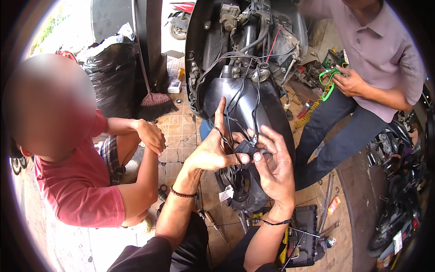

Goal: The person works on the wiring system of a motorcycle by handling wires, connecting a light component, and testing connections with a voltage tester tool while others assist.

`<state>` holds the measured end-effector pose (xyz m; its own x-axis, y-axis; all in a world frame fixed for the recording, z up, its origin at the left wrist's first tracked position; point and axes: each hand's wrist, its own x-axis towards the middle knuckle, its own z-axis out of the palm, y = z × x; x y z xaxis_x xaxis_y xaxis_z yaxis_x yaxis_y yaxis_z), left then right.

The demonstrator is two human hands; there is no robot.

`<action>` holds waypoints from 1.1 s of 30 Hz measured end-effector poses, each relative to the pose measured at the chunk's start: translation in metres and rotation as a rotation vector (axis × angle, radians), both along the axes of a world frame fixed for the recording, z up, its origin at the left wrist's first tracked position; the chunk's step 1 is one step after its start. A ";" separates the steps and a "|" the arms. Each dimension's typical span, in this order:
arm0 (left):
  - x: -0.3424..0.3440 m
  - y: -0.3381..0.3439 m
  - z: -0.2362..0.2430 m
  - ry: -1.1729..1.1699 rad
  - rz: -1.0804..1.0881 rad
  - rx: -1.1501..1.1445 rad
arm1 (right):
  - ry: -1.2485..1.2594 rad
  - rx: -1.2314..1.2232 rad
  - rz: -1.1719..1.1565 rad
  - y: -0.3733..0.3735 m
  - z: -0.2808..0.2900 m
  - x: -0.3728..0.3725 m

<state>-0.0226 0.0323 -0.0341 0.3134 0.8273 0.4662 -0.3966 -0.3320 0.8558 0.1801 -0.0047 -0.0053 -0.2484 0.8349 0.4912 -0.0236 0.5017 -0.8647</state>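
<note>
A small black part with wires [246, 147] sits between my two hands in front of the stripped motorbike; its exact kind is hard to make out. My left hand [209, 152] presses its thumb against the part, with the index finger stretched upward and black wires running across the palm side. From the other side my right hand [275, 170] grips the same part between thumb and fingers. Thin black wires [257, 106] run from it up over the grey motorbike body [219, 93]. The fingers partly cover the part.
At left a person in a red shirt [86, 199] crouches close by. Another person at right holds a green coiled cord [328, 86]. A black tool case [304, 217] and a screwdriver [213, 223] lie on the tiles below. A broom [156, 99] leans beside black bags [108, 75].
</note>
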 end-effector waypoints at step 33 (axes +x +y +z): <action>-0.008 -0.004 -0.007 0.111 -0.161 -0.039 | 0.322 -0.071 0.167 0.024 -0.015 -0.036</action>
